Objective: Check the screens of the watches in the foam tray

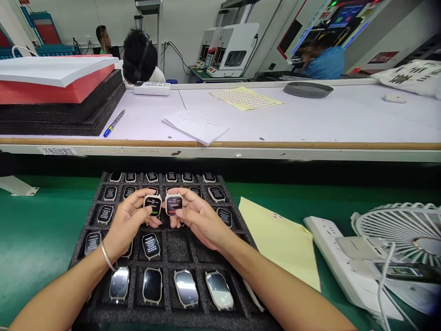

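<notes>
With fingers closed, the left hand pinches a watch at its two o'clock, the right hand another watch at its ten, long axes roughly twelve-to-six, just apart above the tray.

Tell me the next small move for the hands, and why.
Probably tap the red bar on the smartwatch in the right hand with its thumb: that bar is lit, and the thumb lies beside it, low on the screen.

- Head camera: faces forward and down over the green table.
- Looks from above and behind the hands, close by.
- Upward, reaches past the white shelf to the wall.
</notes>
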`<state>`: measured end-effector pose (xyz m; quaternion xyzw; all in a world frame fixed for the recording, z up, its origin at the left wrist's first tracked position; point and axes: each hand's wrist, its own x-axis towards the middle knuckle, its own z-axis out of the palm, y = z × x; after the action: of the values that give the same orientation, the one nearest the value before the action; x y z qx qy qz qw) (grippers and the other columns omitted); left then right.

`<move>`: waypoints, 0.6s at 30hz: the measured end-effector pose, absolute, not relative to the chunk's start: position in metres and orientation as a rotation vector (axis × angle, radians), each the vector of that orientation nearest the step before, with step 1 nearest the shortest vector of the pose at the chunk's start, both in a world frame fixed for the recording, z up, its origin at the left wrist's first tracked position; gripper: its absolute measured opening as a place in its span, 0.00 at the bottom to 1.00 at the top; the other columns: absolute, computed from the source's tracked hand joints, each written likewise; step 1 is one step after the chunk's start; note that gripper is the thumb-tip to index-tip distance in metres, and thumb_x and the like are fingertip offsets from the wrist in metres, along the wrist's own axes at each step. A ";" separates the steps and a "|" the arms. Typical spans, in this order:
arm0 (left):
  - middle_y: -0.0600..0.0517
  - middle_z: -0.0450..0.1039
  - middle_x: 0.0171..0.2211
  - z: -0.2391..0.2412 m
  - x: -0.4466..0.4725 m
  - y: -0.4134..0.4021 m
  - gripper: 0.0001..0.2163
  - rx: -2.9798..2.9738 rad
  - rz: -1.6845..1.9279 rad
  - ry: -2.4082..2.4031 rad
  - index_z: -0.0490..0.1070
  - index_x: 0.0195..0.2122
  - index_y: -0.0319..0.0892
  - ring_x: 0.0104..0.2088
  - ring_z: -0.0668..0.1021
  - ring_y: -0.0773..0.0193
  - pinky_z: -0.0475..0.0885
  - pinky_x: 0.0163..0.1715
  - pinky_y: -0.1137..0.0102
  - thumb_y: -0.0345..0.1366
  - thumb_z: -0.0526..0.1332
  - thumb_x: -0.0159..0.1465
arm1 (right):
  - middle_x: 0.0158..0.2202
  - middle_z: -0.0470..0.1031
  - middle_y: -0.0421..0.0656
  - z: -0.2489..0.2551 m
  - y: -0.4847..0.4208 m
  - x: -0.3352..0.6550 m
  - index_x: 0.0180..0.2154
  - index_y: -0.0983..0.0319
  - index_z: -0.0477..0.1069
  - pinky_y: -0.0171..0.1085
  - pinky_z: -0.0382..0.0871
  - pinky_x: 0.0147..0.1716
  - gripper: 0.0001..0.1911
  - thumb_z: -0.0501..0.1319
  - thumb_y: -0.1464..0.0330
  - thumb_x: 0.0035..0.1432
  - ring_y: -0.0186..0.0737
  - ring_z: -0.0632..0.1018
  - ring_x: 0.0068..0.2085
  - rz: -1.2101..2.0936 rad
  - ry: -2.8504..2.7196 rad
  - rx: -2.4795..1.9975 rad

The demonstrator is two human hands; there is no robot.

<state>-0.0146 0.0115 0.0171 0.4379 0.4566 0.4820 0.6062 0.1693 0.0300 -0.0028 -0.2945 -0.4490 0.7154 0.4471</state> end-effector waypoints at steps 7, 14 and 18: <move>0.53 0.76 0.34 0.015 -0.015 0.013 0.18 0.908 1.131 1.027 0.68 0.48 0.43 0.27 0.79 0.66 0.75 0.30 0.70 0.35 0.66 0.56 | 0.39 0.78 0.43 -0.007 0.033 0.171 0.46 0.59 0.69 0.33 0.68 0.24 0.19 0.65 0.71 0.51 0.35 0.79 0.27 1.909 -0.958 -0.805; 0.53 0.76 0.30 0.013 -0.017 0.014 0.22 0.870 1.088 1.097 0.68 0.53 0.41 0.27 0.82 0.61 0.77 0.31 0.67 0.41 0.65 0.58 | 0.39 0.79 0.44 -0.006 0.035 0.172 0.46 0.59 0.69 0.32 0.66 0.26 0.19 0.64 0.73 0.51 0.32 0.77 0.26 1.862 -0.966 -0.847; 0.52 0.76 0.32 0.012 -0.017 0.014 0.20 0.923 1.111 1.123 0.71 0.50 0.41 0.26 0.82 0.61 0.78 0.30 0.66 0.43 0.65 0.58 | 0.39 0.79 0.43 -0.005 0.034 0.172 0.47 0.59 0.69 0.33 0.65 0.26 0.19 0.63 0.74 0.51 0.32 0.76 0.26 1.789 -1.042 -0.858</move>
<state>-0.0169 0.0143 0.0121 0.3997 0.4863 0.4812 0.6100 0.1724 0.0345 -0.0054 -0.3447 -0.4185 0.7188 0.4352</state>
